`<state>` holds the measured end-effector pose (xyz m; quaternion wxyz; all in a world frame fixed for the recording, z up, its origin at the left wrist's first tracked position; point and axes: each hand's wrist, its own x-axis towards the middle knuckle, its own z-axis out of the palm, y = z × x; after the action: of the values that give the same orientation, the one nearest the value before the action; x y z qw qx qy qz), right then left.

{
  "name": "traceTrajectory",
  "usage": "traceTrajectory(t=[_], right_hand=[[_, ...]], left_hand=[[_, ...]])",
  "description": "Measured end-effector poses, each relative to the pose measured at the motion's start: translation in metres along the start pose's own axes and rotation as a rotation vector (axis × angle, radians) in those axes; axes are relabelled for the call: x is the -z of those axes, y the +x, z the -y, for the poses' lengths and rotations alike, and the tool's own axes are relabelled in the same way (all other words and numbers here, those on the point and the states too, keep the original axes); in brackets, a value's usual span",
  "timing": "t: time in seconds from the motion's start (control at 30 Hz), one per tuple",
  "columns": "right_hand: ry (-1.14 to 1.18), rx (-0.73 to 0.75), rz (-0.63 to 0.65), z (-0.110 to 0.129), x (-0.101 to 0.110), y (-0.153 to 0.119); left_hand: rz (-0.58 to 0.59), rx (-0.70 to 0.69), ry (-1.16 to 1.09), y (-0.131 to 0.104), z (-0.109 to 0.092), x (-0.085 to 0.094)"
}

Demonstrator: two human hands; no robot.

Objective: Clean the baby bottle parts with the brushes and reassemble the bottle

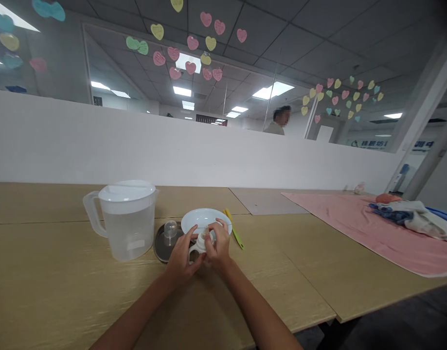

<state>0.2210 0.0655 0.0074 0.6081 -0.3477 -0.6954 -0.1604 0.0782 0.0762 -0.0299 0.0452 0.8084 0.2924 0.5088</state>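
Note:
Between my two hands, in front of the white bowl (194, 217), is a small white baby bottle top (200, 244) with a looped handle. My left hand (182, 253) is closed around its left side and handle. From the right, my right hand (219, 246) pinches its upper part, and the fingers hide much of it. A clear dome-shaped cap (170, 232) stands on a dark round tray (162, 250) just left of my left hand. Beyond my right hand lies a yellow-green brush (238, 238), next to the bowl.
A large translucent pitcher (130, 228) with a white lid and water inside stands at the left. On the right, a pink cloth (354, 223) bears a heap of folded fabric (416, 218). A low white wall (208, 155) runs behind the table; a person (279, 121) is beyond its glass.

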Motion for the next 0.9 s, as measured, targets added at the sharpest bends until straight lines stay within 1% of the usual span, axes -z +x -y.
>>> traceTrajectory(t=[0.23, 0.33, 0.43, 0.5, 0.6, 0.67, 0.73, 0.83, 0.9], right_hand=[[0.063, -0.054, -0.051, -0.001, 0.004, 0.003], [0.043, -0.078, -0.065, 0.000, 0.005, 0.003], [0.023, -0.056, -0.116, 0.001, 0.007, 0.003], [0.017, 0.003, -0.165, 0.003, 0.010, 0.003], [0.002, 0.182, -0.182, 0.010, 0.011, 0.004], [-0.016, 0.298, -0.139, 0.016, 0.009, 0.004], [-0.038, 0.371, -0.056, 0.021, 0.006, 0.003], [-0.050, 0.438, 0.074, 0.026, 0.002, 0.000], [-0.034, 0.456, 0.074, 0.026, 0.000, -0.002]], left_hand=[[-0.026, 0.027, -0.033, -0.003, 0.005, -0.007], [-0.041, 0.036, -0.040, -0.001, 0.003, -0.006], [-0.022, 0.032, -0.025, 0.001, 0.000, -0.003], [0.007, 0.029, -0.020, 0.002, -0.002, -0.001], [-0.001, 0.022, -0.031, 0.001, -0.002, -0.002], [-0.034, 0.045, -0.054, -0.002, 0.001, -0.005], [-0.057, 0.074, -0.093, -0.004, 0.005, -0.009], [-0.041, 0.059, -0.131, -0.006, 0.010, -0.012], [-0.016, 0.039, -0.123, -0.004, 0.009, -0.011]])
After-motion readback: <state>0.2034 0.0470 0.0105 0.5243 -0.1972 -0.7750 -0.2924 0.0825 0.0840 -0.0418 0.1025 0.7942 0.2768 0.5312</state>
